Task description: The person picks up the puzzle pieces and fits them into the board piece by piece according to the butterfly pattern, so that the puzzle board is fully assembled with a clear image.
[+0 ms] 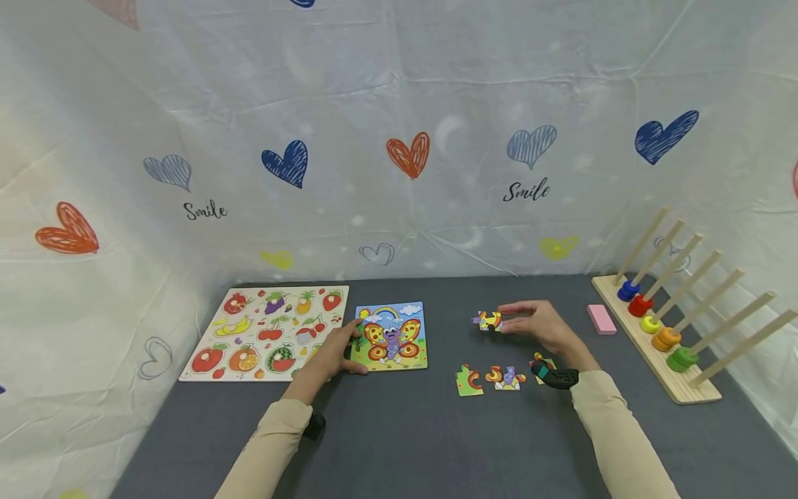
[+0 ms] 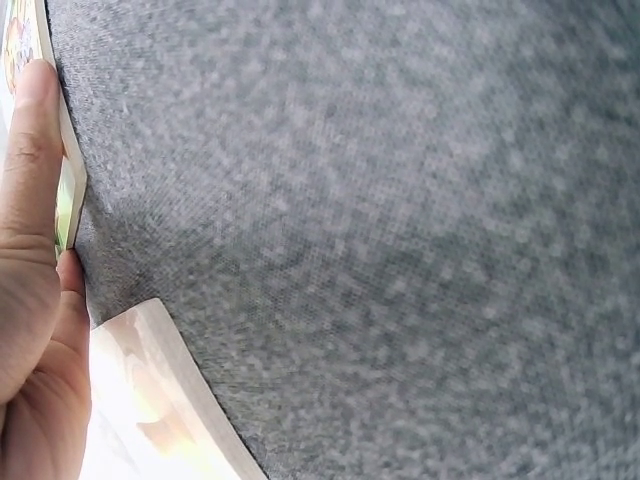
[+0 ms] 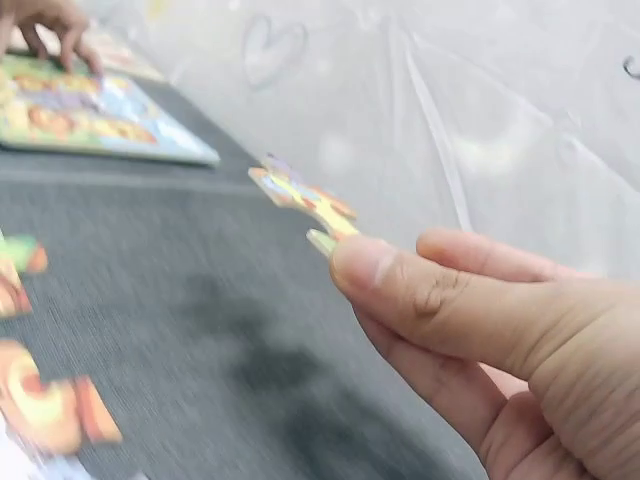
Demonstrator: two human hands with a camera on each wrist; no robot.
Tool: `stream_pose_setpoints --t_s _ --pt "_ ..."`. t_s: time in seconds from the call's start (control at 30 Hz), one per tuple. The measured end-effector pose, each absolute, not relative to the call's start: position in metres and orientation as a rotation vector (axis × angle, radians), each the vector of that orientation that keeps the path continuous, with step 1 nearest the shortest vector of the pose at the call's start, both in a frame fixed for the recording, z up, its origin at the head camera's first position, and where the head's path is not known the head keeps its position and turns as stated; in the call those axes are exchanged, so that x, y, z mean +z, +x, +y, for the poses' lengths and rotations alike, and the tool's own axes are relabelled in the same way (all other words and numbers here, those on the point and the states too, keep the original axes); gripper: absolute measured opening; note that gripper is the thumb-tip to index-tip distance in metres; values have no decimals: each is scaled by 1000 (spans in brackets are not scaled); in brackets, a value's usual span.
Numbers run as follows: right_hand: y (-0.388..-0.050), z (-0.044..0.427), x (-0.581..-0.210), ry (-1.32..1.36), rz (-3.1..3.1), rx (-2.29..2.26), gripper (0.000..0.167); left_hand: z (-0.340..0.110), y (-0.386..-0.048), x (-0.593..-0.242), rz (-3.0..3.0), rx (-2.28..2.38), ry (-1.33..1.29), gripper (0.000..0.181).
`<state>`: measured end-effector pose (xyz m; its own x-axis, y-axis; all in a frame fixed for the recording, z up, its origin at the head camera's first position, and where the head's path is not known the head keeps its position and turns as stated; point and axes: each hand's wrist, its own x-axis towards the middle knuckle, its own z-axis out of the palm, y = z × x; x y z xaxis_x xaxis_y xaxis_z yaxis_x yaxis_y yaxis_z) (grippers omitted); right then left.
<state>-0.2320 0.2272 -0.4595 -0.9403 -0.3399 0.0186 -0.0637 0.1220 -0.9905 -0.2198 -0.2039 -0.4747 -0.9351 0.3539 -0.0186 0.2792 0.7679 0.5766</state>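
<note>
My left hand [image 1: 333,352] rests at the left edge of a square butterfly puzzle board [image 1: 408,350], thumb near its lower left corner and fingers touching the side and top. In the left wrist view the thumb lies straight along the board's edge. Raised above the table, my right hand [image 1: 539,326] pinches a colourful jigsaw puzzle piece [image 3: 300,195] between thumb and fingers. Below it lie a green and red puzzle piece [image 1: 469,382], an orange and purple puzzle piece [image 1: 510,380], and another puzzle piece [image 1: 544,360] partly hidden by the right wrist strap.
A fruit peg puzzle board [image 1: 255,367] lies to the left, beside the left forearm. At right stand a pink block [image 1: 601,319] and a wooden peg stand [image 1: 698,391] with coloured rings. A white cloth [image 1: 349,208] with printed hearts hangs behind the dark table.
</note>
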Motion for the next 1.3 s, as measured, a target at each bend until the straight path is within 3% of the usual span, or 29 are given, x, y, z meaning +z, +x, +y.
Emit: stream_pose_setpoints --t_s 1.3 --pt "-245 78 -479 -422 2184 -1884 36 -203 -217 -473 2849 915 537 96"
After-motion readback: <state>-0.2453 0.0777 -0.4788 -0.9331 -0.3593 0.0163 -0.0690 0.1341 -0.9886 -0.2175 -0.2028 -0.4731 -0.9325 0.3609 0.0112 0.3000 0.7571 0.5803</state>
